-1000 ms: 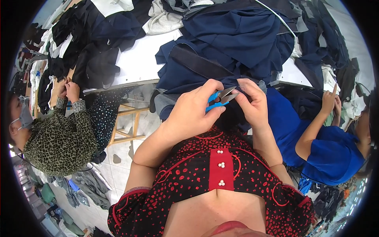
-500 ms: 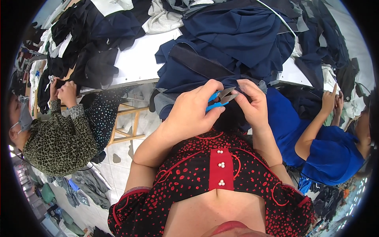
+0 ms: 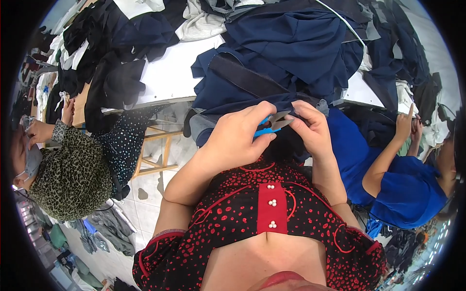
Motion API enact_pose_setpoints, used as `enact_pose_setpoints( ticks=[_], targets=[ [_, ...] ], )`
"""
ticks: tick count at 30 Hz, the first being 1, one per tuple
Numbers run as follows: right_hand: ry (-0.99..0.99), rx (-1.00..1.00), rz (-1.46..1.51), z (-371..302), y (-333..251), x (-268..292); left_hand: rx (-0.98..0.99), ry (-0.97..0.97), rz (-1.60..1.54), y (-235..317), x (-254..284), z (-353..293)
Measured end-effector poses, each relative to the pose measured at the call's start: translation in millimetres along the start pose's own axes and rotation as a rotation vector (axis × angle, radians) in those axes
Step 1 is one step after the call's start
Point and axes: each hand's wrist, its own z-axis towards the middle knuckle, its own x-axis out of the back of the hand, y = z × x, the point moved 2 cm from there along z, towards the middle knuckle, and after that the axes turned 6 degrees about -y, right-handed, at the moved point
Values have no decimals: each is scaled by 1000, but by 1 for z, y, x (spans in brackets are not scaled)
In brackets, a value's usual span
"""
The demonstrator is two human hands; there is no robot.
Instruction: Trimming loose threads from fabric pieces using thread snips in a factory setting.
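Note:
My left hand is closed round blue-handled thread snips, whose metal blades point right toward my other hand, slightly apart at the tips. Close beside those tips, my right hand has its thumb and fingers pinched together on the edge of a dark navy garment. The garment spreads from my hands up over the table, and a black band runs across it. Whatever thread or seam lies between the blades is too small to make out.
A white table carries piles of dark cloth and a pale grey cloth. At left works a person in a leopard-print top; at right, one in blue. A wooden stool stands below the table at left.
The snips have shifted slightly in my left hand, their handles closer together. My right hand stays nearly where it was. The person at left has raised one hand toward the face.

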Motion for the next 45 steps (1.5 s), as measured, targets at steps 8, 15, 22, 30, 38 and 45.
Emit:
enact_pose_setpoints(
  ticks=[8, 15, 22, 30, 38, 45],
  targets=[
    [-115, -3, 18, 1, 4, 6, 59, -93, -333, -12, 0, 0],
    [-110, 32, 41, 2, 9, 9, 7, -63, -100, -3, 4, 2],
    [-150, 28, -12, 5, 0, 10, 17, -69, -224, -7, 6, 4],
    [-158, 65, -71, 7, -2, 11, 45, -140, -430, -13, 6, 6],
    [-181, 50, -184, 8, -5, 8, 88, -161, -500, -20, 3, 7],
    [-167, 39, -92, 5, 0, 10, 132, -26, -496, -20, 18, 7]
  ],
)
